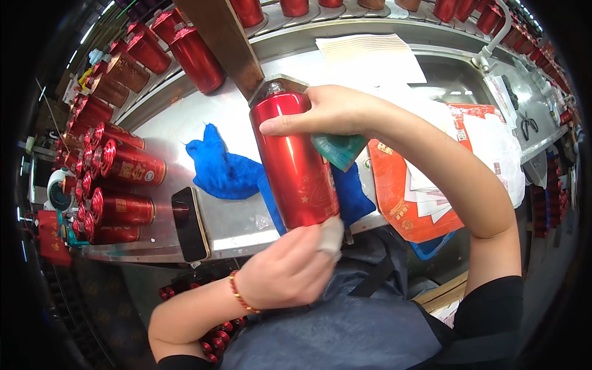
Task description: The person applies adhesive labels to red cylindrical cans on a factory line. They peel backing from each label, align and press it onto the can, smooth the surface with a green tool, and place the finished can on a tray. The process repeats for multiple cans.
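A glossy red bottle with a clear neck leans across the middle, neck up and away from me. My right hand is closed around its upper part, the thumb lying across the front. Under that hand shows a green shiny flat piece; whether the hand holds it is hidden. My left hand is closed with bent fingers against the bottle's base, a whitish cover on its thumb. A blue cloth lies behind and beside the bottle on the metal table.
Many red bottles crowd the left side. A phone lies near the front edge. Papers rest on an orange-red sheet at right. A wooden post stands behind the bottle; a sink and scissors are farther right.
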### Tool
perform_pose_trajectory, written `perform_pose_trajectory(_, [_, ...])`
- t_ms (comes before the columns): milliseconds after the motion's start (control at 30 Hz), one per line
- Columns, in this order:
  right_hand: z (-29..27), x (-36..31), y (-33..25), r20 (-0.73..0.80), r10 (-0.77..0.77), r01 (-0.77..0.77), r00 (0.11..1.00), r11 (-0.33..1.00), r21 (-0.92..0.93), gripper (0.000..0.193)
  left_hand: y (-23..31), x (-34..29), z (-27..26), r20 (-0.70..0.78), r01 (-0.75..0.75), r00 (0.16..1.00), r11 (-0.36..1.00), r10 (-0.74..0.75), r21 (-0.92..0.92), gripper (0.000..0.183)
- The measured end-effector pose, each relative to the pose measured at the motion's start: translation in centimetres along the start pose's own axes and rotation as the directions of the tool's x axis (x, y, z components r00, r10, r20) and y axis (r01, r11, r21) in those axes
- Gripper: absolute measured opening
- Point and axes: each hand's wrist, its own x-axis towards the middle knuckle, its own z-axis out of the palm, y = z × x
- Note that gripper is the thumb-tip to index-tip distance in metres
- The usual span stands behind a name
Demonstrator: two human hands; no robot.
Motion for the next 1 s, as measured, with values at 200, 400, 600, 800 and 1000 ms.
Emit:
perform_pose_trajectory(200, [-1.1,-1.1,2.5,0.023,0.038,-0.041,0.999,0.987,0.152,0.095,-1.0,2.5,2.1,0.025,-0.019,1.0,0.998,0.018,0.062,0.029])
perform_pose_trajectory(400, [-1.5,-1.7,6.0,0.114,-0.062,0.023,0.991,0.948,0.317,0.083,-0.2,-0.9,1.9,-0.154,0.428,0.886,0.9,-0.436,-0.085,0.042])
perform_pose_trajectory(600, [0.9,0.8,6.4,0.269,-0.189,-0.038,0.944,0.75,0.66,0.091,3.4,-4.2,5.2,-0.328,0.559,0.687,0.76,-0.649,-0.332,0.04])
perform_pose_trajectory(800, [1.0,0.6,4.7,0.156,-0.079,-0.027,0.985,0.811,0.584,0.093,2.5,-4.6,5.0,-0.396,0.308,0.848,0.935,-0.353,-0.174,0.032])
perform_pose_trajectory(1000, [4.7,0.9,-3.8,0.034,-0.078,0.062,0.996,0.935,0.349,0.079,1.0,-2.8,2.1,-0.234,0.065,0.968,0.989,-0.095,-0.133,0.042])
